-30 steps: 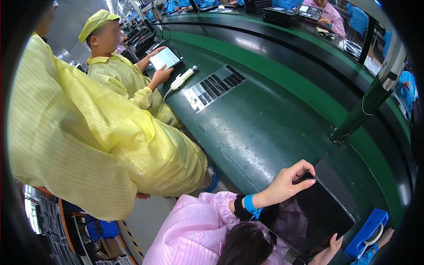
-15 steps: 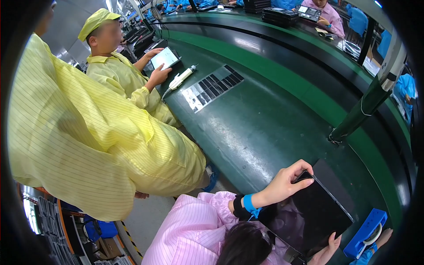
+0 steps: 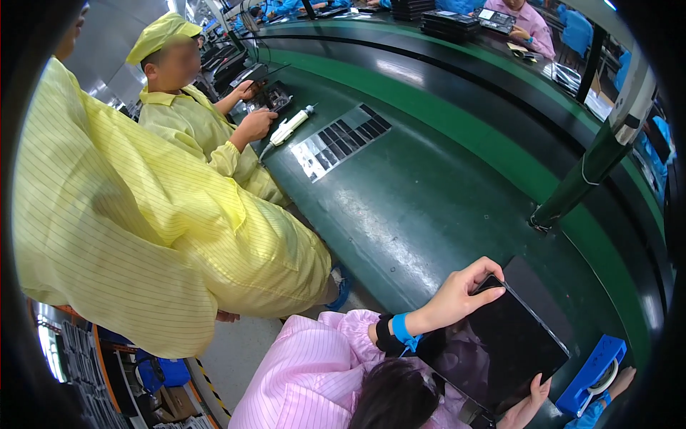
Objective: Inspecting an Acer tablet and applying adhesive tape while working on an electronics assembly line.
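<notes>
A large black glossy tablet [image 3: 493, 350] is tilted in front of me above the green bench, with reflections on its screen. My left hand [image 3: 464, 292], with a blue strap and black band at the wrist, is closed on its upper corner, thumb on the front. At the lower right edge, my right hand [image 3: 527, 406] grips the same tablet; part of that hand is hidden behind it. A dark flat sheet [image 3: 532, 293] lies on the bench just past the tablet. Dark hair [image 3: 396, 397] covers part of the space between my arms.
A blue tape dispenser [image 3: 592, 375] stands at right beside a co-worker's hand [image 3: 622, 382]. Beyond are a green post [image 3: 572, 189], a sheet of dark rectangular pieces [image 3: 343, 141] and a white electric screwdriver [image 3: 288, 127]. Two people in yellow coats [image 3: 179, 222] are on the left.
The co-worker in the yellow cap has turned the device in their hands, so its white face no longer shows. My hands and the black tablet stay almost still.
</notes>
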A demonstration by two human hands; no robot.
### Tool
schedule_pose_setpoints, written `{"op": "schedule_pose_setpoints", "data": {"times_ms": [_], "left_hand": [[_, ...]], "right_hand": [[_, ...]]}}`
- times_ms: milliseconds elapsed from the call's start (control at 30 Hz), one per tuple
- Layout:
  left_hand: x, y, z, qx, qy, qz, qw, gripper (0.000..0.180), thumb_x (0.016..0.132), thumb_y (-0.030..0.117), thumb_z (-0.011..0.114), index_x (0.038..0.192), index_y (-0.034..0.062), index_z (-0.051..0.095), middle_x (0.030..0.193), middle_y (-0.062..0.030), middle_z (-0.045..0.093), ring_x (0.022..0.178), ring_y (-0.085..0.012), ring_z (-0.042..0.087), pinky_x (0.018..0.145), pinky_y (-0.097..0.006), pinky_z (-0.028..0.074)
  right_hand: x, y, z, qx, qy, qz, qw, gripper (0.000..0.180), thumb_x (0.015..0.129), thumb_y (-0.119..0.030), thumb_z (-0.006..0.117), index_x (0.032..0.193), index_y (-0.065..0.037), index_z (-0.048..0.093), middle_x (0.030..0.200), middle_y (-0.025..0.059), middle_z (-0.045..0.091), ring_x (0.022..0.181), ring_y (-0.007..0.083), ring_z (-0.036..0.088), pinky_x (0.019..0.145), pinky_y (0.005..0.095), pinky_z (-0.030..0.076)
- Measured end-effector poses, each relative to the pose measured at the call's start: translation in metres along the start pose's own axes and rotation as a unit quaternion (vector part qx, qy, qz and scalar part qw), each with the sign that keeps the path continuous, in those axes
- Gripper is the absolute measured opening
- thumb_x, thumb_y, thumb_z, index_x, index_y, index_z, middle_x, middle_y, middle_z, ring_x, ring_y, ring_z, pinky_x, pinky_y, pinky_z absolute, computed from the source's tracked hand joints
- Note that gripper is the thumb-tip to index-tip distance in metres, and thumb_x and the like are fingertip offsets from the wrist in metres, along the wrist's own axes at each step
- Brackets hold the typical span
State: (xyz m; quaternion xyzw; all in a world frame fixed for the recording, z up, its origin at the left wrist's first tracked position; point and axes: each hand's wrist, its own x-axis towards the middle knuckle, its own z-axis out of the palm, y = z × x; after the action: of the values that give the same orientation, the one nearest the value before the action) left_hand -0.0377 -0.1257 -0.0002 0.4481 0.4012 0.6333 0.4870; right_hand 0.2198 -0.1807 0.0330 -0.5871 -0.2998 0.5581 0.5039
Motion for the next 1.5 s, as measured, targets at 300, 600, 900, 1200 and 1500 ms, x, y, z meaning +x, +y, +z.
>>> {"op": "schedule_pose_setpoints", "data": {"times_ms": [300, 600, 900, 1200, 1500], "left_hand": [[0.002, -0.002, 0.002, -0.012, 0.003, -0.004, 1.0, 0.016, 0.086, 0.013, 0.06, 0.097, 0.0067, 0.049, 0.072, 0.007, 0.044, 0.063, 0.0005, 0.037, 0.054, -0.018, 0.029], [-0.001, 0.0, 0.001, 0.017, 0.014, -0.004, 1.0, 0.016, 0.086, 0.014, 0.061, 0.095, 0.0073, 0.05, 0.069, 0.008, 0.039, 0.06, 0.0, 0.031, 0.052, -0.018, 0.025], [0.028, 0.005, 0.015, -0.048, -0.021, -0.027, 0.998, 0.015, 0.084, 0.008, 0.062, 0.095, 0.0073, 0.052, 0.082, 0.0059, 0.045, 0.07, -0.0013, 0.039, 0.061, -0.017, 0.035], [0.075, -0.037, 0.015, 0.04, -0.024, -0.132, 0.99, 0.018, 0.085, 0.011, 0.062, 0.1, 0.0072, 0.052, 0.075, 0.0025, 0.056, 0.067, -0.002, 0.049, 0.057, -0.016, 0.038], [0.075, -0.031, 0.022, 0.076, -0.023, -0.115, 0.99, 0.017, 0.085, 0.008, 0.06, 0.1, 0.0075, 0.052, 0.074, 0.0028, 0.056, 0.064, -0.0024, 0.049, 0.054, -0.017, 0.037]], "right_hand": [[0.004, 0.004, -0.006, 0.008, 0.003, 0.013, 1.0, 0.049, 0.08, -0.01, 0.064, 0.123, 0.005, 0.047, 0.121, 0.0125, 0.052, 0.108, 0.0223, 0.047, 0.097, 0.0308, 0.032], [0.001, 0.002, -0.002, -0.029, -0.002, -0.012, 1.0, 0.046, 0.081, -0.011, 0.063, 0.121, 0.006, 0.049, 0.121, 0.0127, 0.052, 0.11, 0.0213, 0.046, 0.098, 0.0301, 0.03], [0.014, 0.002, 0.0, 0.156, -0.047, -0.018, 0.986, 0.04, 0.083, -0.005, 0.057, 0.121, 0.003, 0.045, 0.116, 0.0108, 0.055, 0.1, 0.0206, 0.055, 0.088, 0.03, 0.042], [0.074, 0.017, -0.021, 0.065, 0.026, -0.089, 0.994, 0.035, 0.087, -0.006, 0.053, 0.121, 0.004, 0.05, 0.108, 0.0085, 0.059, 0.099, 0.0135, 0.055, 0.087, 0.0247, 0.041], [0.077, 0.027, -0.028, -0.05, 0.103, -0.134, 0.984, 0.037, 0.085, -0.01, 0.058, 0.12, 0.002, 0.053, 0.09, 0.0015, 0.045, 0.082, 0.0097, 0.044, 0.078, 0.0215, 0.037]]}}
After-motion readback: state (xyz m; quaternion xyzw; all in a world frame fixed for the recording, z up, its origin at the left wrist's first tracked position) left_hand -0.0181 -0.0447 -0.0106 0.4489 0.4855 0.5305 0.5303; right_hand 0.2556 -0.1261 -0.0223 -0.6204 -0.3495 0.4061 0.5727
